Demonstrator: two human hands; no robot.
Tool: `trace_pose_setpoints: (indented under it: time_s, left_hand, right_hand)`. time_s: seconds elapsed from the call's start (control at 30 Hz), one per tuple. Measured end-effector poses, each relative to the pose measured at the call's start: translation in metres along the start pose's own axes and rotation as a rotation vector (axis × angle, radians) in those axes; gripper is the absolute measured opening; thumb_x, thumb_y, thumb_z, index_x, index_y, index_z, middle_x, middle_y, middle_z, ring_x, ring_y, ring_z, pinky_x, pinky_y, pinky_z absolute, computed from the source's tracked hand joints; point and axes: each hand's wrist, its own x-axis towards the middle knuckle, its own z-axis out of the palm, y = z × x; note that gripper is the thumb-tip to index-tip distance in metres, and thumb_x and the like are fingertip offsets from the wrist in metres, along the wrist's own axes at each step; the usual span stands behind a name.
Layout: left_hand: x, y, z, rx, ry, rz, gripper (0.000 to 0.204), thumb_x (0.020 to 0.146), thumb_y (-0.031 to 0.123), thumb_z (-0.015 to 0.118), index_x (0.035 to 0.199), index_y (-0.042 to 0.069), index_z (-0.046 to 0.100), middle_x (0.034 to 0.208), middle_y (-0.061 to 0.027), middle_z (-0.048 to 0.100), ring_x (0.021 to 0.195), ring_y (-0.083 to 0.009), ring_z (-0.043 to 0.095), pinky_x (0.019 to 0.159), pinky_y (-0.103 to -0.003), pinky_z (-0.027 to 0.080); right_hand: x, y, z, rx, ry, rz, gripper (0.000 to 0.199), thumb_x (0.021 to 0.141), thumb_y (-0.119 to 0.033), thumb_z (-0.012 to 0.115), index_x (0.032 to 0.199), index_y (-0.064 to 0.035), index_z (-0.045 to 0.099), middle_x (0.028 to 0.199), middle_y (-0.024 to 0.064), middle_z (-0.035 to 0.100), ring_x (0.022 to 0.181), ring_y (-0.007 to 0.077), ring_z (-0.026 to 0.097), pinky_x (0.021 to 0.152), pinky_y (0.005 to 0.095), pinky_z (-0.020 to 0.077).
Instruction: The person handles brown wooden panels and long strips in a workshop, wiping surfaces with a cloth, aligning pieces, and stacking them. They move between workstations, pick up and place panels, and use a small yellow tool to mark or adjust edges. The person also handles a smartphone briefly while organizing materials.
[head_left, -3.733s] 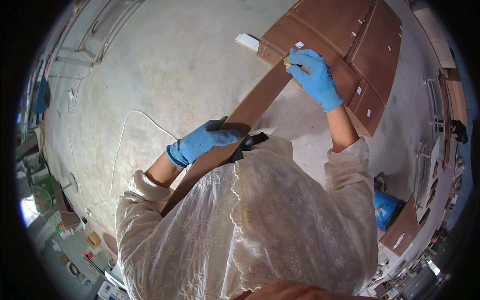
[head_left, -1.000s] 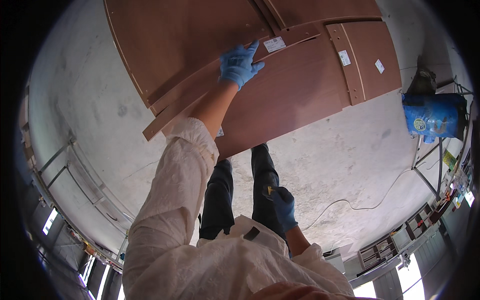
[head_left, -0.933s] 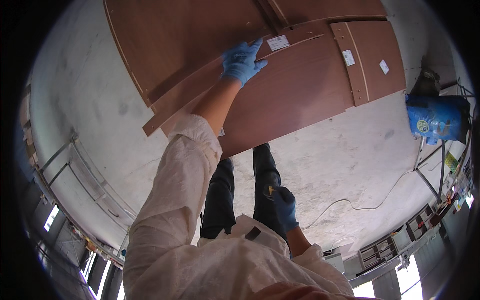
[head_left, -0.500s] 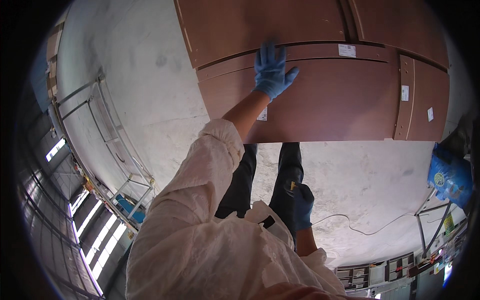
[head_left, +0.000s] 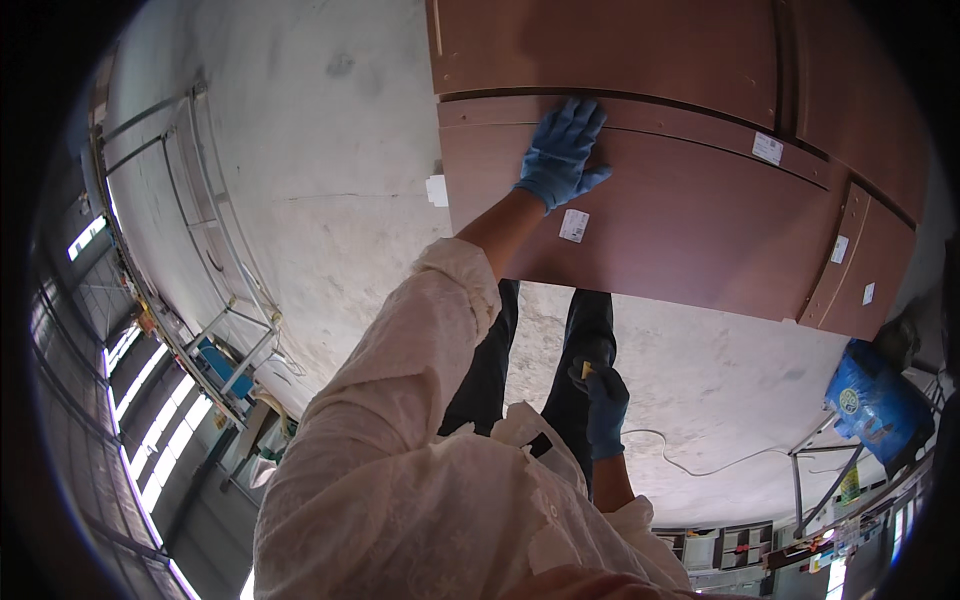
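My left hand, in a blue glove, lies flat on a brown panel, fingers stretched out and thumb apart. It rests across the seam with a narrow brown strip along the panel's far edge. A white label sits on the panel just nearer than the wrist. Low beside my right leg, my right hand, in a darker blue glove, is closed around a small yellow-and-dark object. Most of that object is hidden in the fist, so its kind cannot be told.
More brown panels lie beyond and at the right. A metal frame stands at the left on the grey floor. At the right are a blue bag and a thin cable. Some white piece shows at the panel's left edge.
The view has turned, so the panels appear farther right and tilted. My left hand stays on the panel, its wrist now off the white label. The yellow part in my right hand shows a little more.
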Motion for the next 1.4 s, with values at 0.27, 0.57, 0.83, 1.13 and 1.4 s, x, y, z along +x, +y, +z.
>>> trace_pose_setpoints:
  time_s: [0.27, 0.57, 0.83, 1.13, 1.4]
  left_hand:
    - [-0.014, -0.024, -0.003, -0.171, 0.173, -0.043, 0.088, 0.089, 0.055, 0.067, 0.154, 0.002, 0.039, 0.163, -0.0199, 0.031, 0.151, -0.0408, 0.027, 0.124, -0.053, 0.022]
    - [-0.071, -0.174, -0.005, -0.685, 0.441, -1.297, 0.055, 0.093, 0.051, 0.066, 0.116, 0.001, 0.07, 0.105, -0.01, 0.068, 0.096, -0.0246, 0.061, 0.085, -0.042, 0.049]
    - [-0.086, -0.19, 0.001, -1.331, 0.461, -1.2, 0.028, 0.095, 0.033, 0.073, 0.103, 0.007, 0.078, 0.076, 0.0045, 0.063, 0.064, -0.0051, 0.051, 0.057, -0.025, 0.043]
    - [-0.088, -0.199, -0.002, -0.855, 0.239, -1.075, 0.041, 0.098, 0.045, 0.054, 0.105, 0.01, 0.075, 0.094, -0.0167, 0.073, 0.093, -0.038, 0.068, 0.085, -0.044, 0.052]
    - [-0.091, -0.202, -0.013, -0.704, 0.175, -0.951, 0.05, 0.099, 0.054, 0.047, 0.107, 0.012, 0.074, 0.115, -0.0196, 0.07, 0.106, -0.0436, 0.063, 0.093, -0.05, 0.049]
  right_hand:
    - [0.019, -0.01, 0.028, -0.231, -0.126, -0.104, 0.023, 0.1, -0.011, 0.059, 0.116, 0.0046, 0.066, 0.106, 0.0173, 0.072, 0.095, 0.0279, 0.072, 0.086, 0.0372, 0.0571]
    - [0.011, -0.029, 0.087, -0.094, -0.217, 0.003, 0.024, 0.103, -0.011, 0.055, 0.119, 0.0048, 0.064, 0.116, 0.0186, 0.071, 0.102, 0.0281, 0.073, 0.093, 0.0395, 0.059]
    - [0.007, -0.025, 0.117, -0.119, -0.241, 0.063, 0.024, 0.103, -0.01, 0.055, 0.122, 0.0028, 0.063, 0.117, 0.0196, 0.071, 0.103, 0.0283, 0.073, 0.093, 0.0384, 0.0593]
    - [0.01, -0.024, 0.14, -0.138, -0.243, 0.087, 0.02, 0.102, -0.008, 0.055, 0.117, 0.0026, 0.063, 0.117, 0.0201, 0.071, 0.103, 0.0287, 0.073, 0.094, 0.0398, 0.0598]
    - [0.011, -0.014, 0.149, -0.162, -0.276, 0.063, 0.02, 0.101, -0.008, 0.055, 0.116, 0.0034, 0.063, 0.117, 0.0207, 0.071, 0.102, 0.029, 0.073, 0.094, 0.0402, 0.0599]
